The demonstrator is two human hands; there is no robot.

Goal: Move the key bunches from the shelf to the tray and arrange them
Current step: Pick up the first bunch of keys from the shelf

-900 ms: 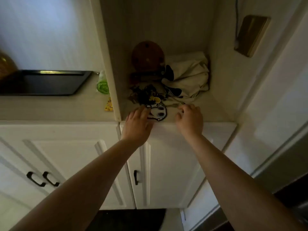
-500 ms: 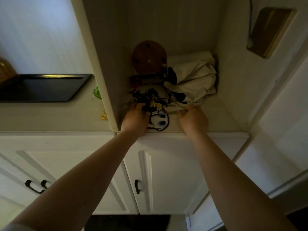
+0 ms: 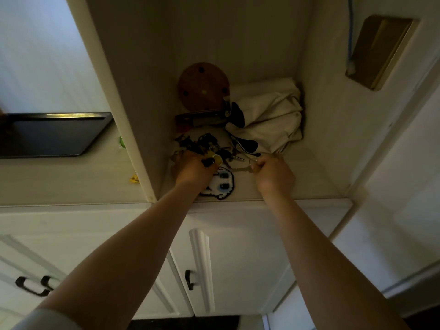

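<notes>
A dark heap of key bunches (image 3: 201,144) lies on the floor of the shelf niche (image 3: 309,184). My left hand (image 3: 194,170) is closed over the heap's near left part, a yellow tag (image 3: 217,159) showing at its fingertips. My right hand (image 3: 273,173) pinches a bunch with a long silver key (image 3: 241,169) and a wire ring. A white pixel-ghost keychain (image 3: 222,184) lies flat between both hands near the shelf's front edge. The black tray (image 3: 54,134) rests on the counter to the left, beyond the niche's side wall.
A round wooden disc (image 3: 203,86) leans at the back of the niche, a dark bar (image 3: 198,120) before it. A crumpled cream cloth bag (image 3: 269,120) fills the back right. White cabinet doors (image 3: 238,258) with black handles lie below. A yellow scrap (image 3: 134,178) sits on the counter.
Both hands have reached deeper into the niche. The left closed over the key heap; the right took hold of the silver key's bunch. The view moved closer.
</notes>
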